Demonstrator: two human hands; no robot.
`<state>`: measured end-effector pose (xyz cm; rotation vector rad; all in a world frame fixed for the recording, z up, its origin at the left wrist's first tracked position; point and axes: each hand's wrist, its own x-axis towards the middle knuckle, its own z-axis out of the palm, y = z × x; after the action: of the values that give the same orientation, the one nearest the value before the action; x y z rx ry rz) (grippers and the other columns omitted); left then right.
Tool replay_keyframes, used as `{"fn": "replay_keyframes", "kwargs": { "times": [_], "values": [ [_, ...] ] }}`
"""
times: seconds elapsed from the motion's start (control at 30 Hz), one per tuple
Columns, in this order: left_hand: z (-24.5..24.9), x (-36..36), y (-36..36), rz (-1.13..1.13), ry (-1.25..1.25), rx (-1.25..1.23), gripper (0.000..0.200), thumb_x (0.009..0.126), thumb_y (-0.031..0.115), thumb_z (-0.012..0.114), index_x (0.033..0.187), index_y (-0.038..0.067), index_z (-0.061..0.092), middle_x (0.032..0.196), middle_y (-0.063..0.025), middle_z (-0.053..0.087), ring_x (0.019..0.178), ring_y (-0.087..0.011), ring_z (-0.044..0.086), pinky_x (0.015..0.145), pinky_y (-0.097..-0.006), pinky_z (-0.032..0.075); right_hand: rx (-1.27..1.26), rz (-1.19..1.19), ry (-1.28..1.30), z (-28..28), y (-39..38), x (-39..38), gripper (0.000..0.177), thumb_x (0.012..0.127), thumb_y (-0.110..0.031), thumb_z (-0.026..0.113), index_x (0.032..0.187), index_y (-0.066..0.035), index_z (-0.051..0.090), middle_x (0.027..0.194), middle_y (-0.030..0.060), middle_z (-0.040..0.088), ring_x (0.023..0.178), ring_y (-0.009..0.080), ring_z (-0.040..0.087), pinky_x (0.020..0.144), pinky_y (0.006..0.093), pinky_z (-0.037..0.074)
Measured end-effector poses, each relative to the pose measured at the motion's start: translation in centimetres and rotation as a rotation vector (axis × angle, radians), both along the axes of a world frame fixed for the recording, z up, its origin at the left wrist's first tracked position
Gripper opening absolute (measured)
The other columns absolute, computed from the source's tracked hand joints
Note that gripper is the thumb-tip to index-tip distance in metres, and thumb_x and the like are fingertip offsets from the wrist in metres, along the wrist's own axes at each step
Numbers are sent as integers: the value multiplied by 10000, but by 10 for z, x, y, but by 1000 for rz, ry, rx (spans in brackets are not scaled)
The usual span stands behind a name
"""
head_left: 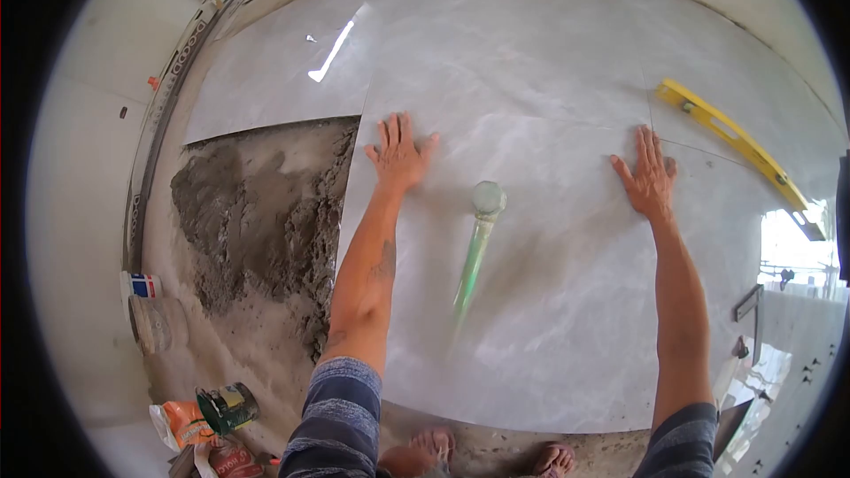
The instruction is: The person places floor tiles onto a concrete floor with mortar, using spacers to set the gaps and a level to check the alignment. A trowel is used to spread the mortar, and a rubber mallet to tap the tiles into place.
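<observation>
A large grey marbled floor tile (549,336) lies in front of my feet, its left edge beside a bed of wet mortar (257,221). Near its far left corner my left hand (401,158) rests flat with fingers spread. My right hand (649,179) presses flat near the far right corner, fingers stretched forward. Between the hands, a mallet with a pale round head (488,199) and a green handle lies on the tile, the handle pointing toward me. Right of my right hand, a yellow spirit level (739,137) lies across the tiles.
A long dark straightedge (168,124) lies along the left wall. At lower left are a bucket (158,323), a dark green container (227,407) and an orange bag (181,423). A metal square (751,314) and several small dark pieces lie at right.
</observation>
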<state>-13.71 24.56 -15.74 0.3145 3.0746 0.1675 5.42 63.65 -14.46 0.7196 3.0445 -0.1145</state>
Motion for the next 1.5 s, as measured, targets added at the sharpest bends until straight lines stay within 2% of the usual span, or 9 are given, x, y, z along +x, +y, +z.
{"fn": "replay_keyframes", "kwargs": {
  "times": [0.2,0.33,0.43,0.5,0.7,0.9,1.17,1.27,1.5],
  "values": [
    [3,-24,6,28,-28,4,841,915,640,370,1501,56,221,1571,-152,180,1459,-324,110,1096,-600,130,25,7,2,-7,2,-1,797,918,-652,360,1513,-141,214,1578,51,203,1459,217,164,1132,551,153],
    [-16,-5,-5,-52,44,184,664,946,526,424,1380,23,409,1418,-204,427,1328,-360,377,1041,-577,264,12,8,17,-3,2,-1,780,926,-635,364,1511,-140,222,1578,53,205,1459,218,166,1130,557,151],
    [48,117,-2,-150,-283,479,448,879,320,599,1195,8,543,1120,-205,604,1083,-377,551,908,-478,431,-3,-5,27,0,0,-1,751,935,-607,379,1511,-150,228,1578,49,206,1459,217,168,1128,569,147],
    [8,220,-24,-329,-16,321,601,832,363,664,1279,9,476,1073,-247,598,978,-419,588,880,-532,441,-4,10,54,-5,1,-1,734,939,-588,394,1512,-162,226,1579,45,205,1458,217,170,1124,584,142],
    [62,330,-68,192,-722,552,305,860,172,600,1058,28,418,748,-221,583,709,-413,614,607,-499,452,136,-83,98,-13,-60,2,610,981,-453,412,1503,-176,263,1578,63,207,1461,250,164,1100,618,183],
    [94,339,-120,389,-682,547,315,848,275,632,952,-1,522,703,-194,590,659,-333,616,599,-417,469,-155,-2,44,-31,-301,44,596,1002,-402,355,1519,-148,199,1589,98,149,1468,282,128,1036,702,168],
    [100,380,-196,503,-248,535,196,844,195,646,863,23,554,572,-89,525,506,-168,519,495,-328,423,-170,-109,-41,11,-342,12,655,996,-518,286,1530,-175,124,1593,133,53,1470,316,31,1046,716,105],
    [128,372,-192,699,-402,635,333,838,313,669,971,26,566,676,-209,600,633,-397,603,603,-459,470,-133,-86,5,2,-342,8,668,991,-541,270,1530,-171,132,1587,154,67,1468,326,54,1032,727,134],
    [55,387,-203,578,-327,377,372,885,405,584,900,33,591,621,-177,568,613,-391,593,574,-463,455,-197,-124,-130,14,-340,3,673,994,-518,294,1538,-198,59,1596,136,1,1474,306,-18,1092,667,71]
  ]
}}
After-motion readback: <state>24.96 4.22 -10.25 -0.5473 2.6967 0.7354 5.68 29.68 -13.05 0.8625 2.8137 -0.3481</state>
